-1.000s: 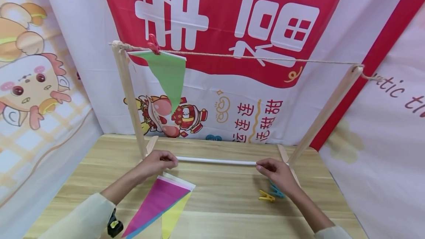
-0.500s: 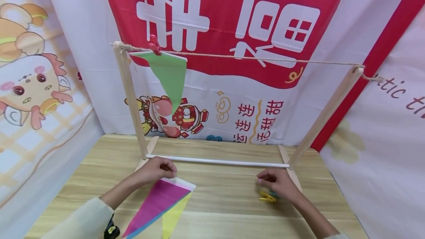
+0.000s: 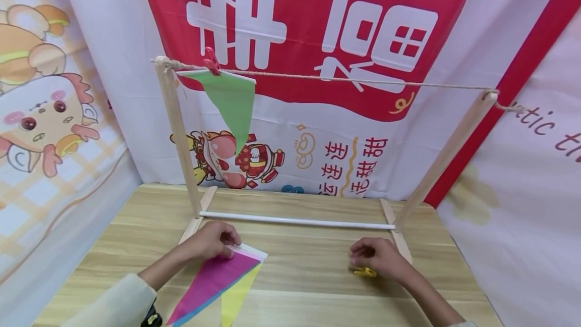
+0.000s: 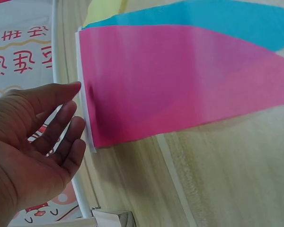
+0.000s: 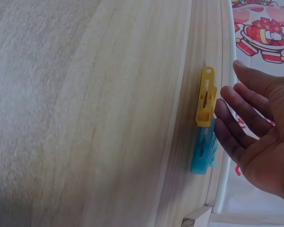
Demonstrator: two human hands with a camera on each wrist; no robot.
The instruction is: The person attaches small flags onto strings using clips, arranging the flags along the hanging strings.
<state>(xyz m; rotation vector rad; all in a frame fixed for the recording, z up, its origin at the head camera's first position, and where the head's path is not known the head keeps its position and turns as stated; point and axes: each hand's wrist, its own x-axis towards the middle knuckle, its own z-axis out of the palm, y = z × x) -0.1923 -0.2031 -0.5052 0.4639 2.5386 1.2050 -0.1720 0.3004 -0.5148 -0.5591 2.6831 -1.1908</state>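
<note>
My left hand (image 3: 211,241) is at the white top edge of a magenta pennant (image 3: 213,281), fingers loosely bent. In the left wrist view the thumb tip is by that edge; whether it touches, I cannot tell. Beneath the magenta one lie a blue pennant (image 4: 227,16) and a yellow pennant (image 3: 238,294). My right hand (image 3: 379,257) hovers with relaxed fingers beside a yellow clothespin (image 5: 206,97) and a teal clothespin (image 5: 202,151), gripping neither. A red clothespin (image 3: 211,60) holds a green pennant (image 3: 233,102) on the twine (image 3: 340,79).
Two wooden posts, the left post (image 3: 179,138) and the right post (image 3: 447,160), carry the twine. A white rod (image 3: 295,221) joins their feet low across the wooden table (image 3: 308,276). A printed cloth (image 3: 290,110) hangs behind.
Both hands have let go of the white rod and come back toward the table's near side. The left is now at the magenta pennant, the right by the clothespins.
</note>
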